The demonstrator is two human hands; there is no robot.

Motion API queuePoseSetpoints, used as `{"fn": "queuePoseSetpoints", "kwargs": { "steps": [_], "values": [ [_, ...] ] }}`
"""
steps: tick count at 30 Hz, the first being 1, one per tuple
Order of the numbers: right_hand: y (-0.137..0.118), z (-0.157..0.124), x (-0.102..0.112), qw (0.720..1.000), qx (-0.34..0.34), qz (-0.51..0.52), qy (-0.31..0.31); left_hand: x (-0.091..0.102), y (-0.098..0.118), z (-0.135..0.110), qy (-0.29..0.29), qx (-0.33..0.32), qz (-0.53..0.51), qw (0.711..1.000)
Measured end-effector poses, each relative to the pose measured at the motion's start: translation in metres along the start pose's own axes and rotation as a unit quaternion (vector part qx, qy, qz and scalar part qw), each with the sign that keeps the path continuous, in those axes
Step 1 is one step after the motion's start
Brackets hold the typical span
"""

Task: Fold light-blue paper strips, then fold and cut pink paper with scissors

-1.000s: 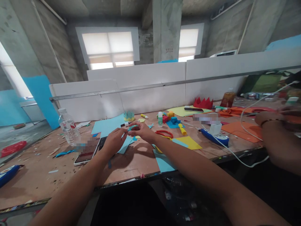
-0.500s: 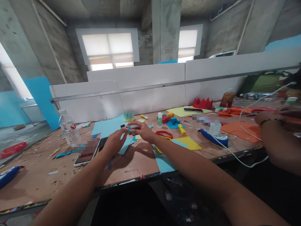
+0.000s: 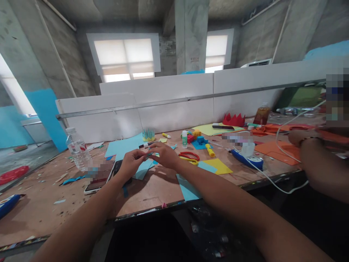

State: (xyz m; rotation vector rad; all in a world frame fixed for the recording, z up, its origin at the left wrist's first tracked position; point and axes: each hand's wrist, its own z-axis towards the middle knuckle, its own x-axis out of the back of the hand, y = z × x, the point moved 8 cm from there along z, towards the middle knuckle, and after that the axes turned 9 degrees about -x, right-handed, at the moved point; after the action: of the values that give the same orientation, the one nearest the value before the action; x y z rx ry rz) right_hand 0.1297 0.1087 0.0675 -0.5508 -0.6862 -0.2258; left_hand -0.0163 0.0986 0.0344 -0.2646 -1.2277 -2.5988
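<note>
Above the middle of the table, my left hand (image 3: pixel 133 163) and my right hand (image 3: pixel 165 155) meet at the fingertips. Both are closed in a pinch on a small light-blue paper piece (image 3: pixel 149 153), mostly hidden by the fingers. Under them lies a light-blue paper sheet (image 3: pixel 142 171). Just behind stands a small paper crown (image 3: pixel 148 135), blue spikes over a yellow band. Right of my right hand are scissors (image 3: pixel 190 157) with red and yellow handles and an upright glue stick (image 3: pixel 184 139).
A water bottle (image 3: pixel 78 149) and a phone (image 3: pixel 99 178) stand and lie left. Rightward are toy blocks (image 3: pixel 200 139), yellow paper (image 3: pixel 218 165), a blue-and-white tool (image 3: pixel 247 159) and a red paper crown (image 3: pixel 233 120). Another person's arm (image 3: pixel 316 156) reaches in at right.
My left fingers have closed in toward the right hand, and the blue paper piece shows less between them. The other person's arm has shifted slightly left in view.
</note>
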Motion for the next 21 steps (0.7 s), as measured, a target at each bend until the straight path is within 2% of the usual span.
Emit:
{"fn": "queuePoseSetpoints", "kwargs": {
  "steps": [2,5,10,14,21],
  "values": [
    [-0.008,-0.002,0.001,0.994,0.04,-0.106,0.011,-0.001,-0.003,0.0,0.001,0.018,-0.031,0.999],
    [-0.013,-0.004,-0.001,0.984,0.056,-0.169,0.015,-0.002,-0.006,-0.001,-0.001,0.035,-0.055,0.998],
    [-0.019,-0.007,-0.005,0.981,0.053,-0.189,0.011,-0.007,-0.007,-0.001,-0.024,0.042,-0.065,0.997],
    [-0.018,-0.007,-0.009,0.975,0.03,-0.22,-0.016,-0.015,-0.005,-0.003,-0.056,0.035,-0.053,0.996],
    [-0.016,-0.007,-0.016,0.968,-0.004,-0.243,-0.055,-0.026,0.001,-0.006,-0.103,-0.031,0.034,0.994]
  ]
}}
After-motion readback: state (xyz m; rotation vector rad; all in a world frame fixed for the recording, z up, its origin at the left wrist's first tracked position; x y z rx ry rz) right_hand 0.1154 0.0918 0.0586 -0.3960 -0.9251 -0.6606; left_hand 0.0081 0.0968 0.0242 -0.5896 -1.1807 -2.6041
